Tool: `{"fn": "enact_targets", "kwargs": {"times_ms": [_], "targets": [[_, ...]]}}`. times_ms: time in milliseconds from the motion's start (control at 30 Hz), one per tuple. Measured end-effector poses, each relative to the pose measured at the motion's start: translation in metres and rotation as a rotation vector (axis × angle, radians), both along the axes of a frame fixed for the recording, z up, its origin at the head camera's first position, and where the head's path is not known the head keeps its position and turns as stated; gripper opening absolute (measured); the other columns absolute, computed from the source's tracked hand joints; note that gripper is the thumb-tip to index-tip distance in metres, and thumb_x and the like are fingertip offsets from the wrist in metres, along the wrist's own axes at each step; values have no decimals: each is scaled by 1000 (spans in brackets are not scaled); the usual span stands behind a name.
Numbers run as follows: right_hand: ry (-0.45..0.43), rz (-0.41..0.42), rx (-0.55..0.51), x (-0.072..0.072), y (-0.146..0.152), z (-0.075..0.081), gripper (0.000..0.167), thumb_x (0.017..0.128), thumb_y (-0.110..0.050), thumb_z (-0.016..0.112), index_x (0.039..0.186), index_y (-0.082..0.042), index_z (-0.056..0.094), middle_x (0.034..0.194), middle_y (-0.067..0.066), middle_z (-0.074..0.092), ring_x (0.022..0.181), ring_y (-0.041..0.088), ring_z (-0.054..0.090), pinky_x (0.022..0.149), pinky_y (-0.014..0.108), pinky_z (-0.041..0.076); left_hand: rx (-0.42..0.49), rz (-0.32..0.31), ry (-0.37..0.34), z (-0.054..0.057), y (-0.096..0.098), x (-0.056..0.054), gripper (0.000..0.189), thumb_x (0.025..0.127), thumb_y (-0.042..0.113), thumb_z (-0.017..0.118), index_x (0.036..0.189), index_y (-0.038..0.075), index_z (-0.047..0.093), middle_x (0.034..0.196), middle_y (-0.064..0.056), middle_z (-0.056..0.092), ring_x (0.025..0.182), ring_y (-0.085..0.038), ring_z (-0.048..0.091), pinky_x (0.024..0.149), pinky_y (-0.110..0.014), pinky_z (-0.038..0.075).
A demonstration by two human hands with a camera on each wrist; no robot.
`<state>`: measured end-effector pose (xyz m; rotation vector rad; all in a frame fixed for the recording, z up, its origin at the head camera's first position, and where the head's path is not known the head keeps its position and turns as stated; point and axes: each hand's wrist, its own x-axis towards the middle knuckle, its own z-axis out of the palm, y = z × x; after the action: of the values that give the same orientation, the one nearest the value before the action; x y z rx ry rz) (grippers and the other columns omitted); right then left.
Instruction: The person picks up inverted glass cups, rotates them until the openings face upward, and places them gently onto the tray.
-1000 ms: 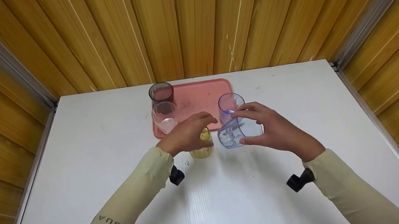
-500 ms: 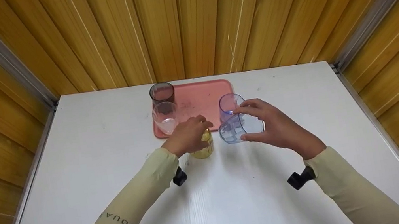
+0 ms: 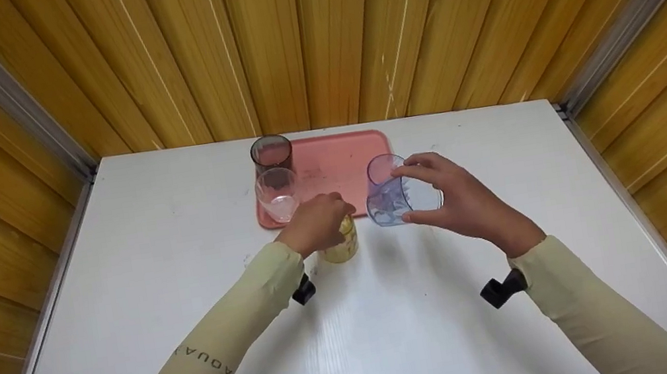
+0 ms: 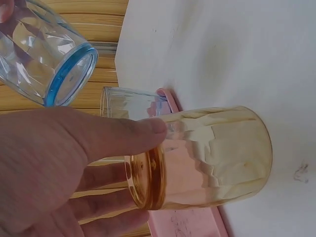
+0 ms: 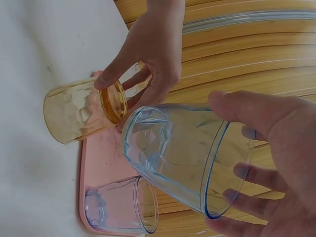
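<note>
My left hand grips the raised base of a yellow tumbler, which is upside down on the table before the tray. In the left wrist view, the thumb lies along the side of this yellow tumbler. Tilted in the air, a light-blue tumbler is held near its rim between the thumb and fingers of my right hand. Behind it a violet-blue tumbler stands at the right front of the pink tray, partly hidden.
On the tray's left side, a dark grey tumbler stands behind a clear tumbler. The tray lies toward the back of the white table. Wood-patterned walls enclose the table's back and sides.
My left hand has closed on the yellow tumbler's base. My right hand has carried the light-blue tumbler a little farther back, closer to the violet-blue one.
</note>
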<state>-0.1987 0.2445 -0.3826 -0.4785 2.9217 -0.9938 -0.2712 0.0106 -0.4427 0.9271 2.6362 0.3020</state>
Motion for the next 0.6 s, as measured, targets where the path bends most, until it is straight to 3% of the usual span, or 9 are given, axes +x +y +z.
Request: {"fn": "enact_targets", "kwargs": {"times_ms": [200,600], "targets": [[2,-23,-5,-6,-3,2,66,78,-27,82,137,-32,52,141,0,43,128,24,48,103,47,48,25,-9,22,2,-1,-3,50,73,8,83,121,14,69,120,-5,68,110,-22,64,98,-39,52],[104,-62,-22,-15,-3,-4,66,78,-25,81,137,-25,52,143,5,43,133,27,44,100,49,50,59,31,-36,5,1,-5,45,72,8,84,115,16,72,117,-3,70,110,-21,64,97,-40,53]]}}
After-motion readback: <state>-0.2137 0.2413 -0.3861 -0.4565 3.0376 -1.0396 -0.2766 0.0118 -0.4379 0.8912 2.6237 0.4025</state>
